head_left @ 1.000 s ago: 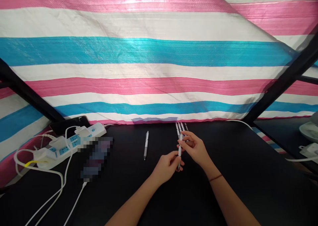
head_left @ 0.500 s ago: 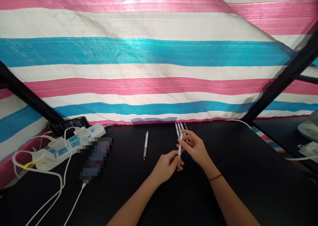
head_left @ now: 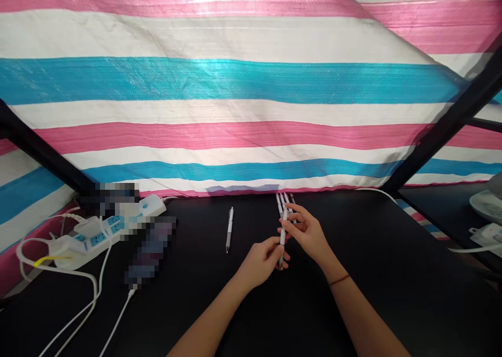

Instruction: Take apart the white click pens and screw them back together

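Note:
Both my hands grip one white pen (head_left: pixel 283 236) over the black table. My left hand (head_left: pixel 262 263) pinches its lower end, near the dark tip. The fingers of my right hand (head_left: pixel 305 229) close on its upper end. Just behind my right hand, several pens (head_left: pixel 279 200) lie side by side near the table's back edge, their lower parts partly covered by my fingers. Off to the left, a single white pen (head_left: pixel 229 229) with a grey grip lies alone, its tip toward me.
A white power strip (head_left: pixel 105 234) with plugs and white cables sits on the left of the black table (head_left: pixel 196 304). Beside it lies a blurred-out, phone-like thing (head_left: pixel 151 252) on a cable. A striped sheet (head_left: pixel 251 80) hangs behind, between dark metal bars (head_left: pixel 435 111).
Almost nothing has moved. Both hands keep the same hold on the pen, and the view has shifted very slightly.

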`<state>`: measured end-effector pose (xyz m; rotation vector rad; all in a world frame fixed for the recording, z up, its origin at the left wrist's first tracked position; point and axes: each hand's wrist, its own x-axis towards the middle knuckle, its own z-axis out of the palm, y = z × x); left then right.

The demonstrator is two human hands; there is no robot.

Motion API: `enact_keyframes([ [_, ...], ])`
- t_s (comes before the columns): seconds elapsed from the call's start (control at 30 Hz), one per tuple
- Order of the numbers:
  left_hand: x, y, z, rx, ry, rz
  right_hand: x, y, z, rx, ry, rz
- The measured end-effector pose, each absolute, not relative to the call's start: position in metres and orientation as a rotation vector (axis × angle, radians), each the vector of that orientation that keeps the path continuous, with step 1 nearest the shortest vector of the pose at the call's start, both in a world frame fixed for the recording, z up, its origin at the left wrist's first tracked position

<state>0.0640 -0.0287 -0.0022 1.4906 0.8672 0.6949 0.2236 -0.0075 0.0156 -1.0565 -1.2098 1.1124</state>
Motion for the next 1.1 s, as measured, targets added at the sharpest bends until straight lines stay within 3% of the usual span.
enact_keyframes([
  [0.83,0.062,-0.028,-0.002,1.507,0.881,0.690,0.224,-0.004,0.012,-1.046,-1.173,1.180],
  [1.1,0.057,-0.014,-0.009,1.333,1.116,1.117,0.224,-0.002,-0.002,-1.152,-1.447,1.242],
])
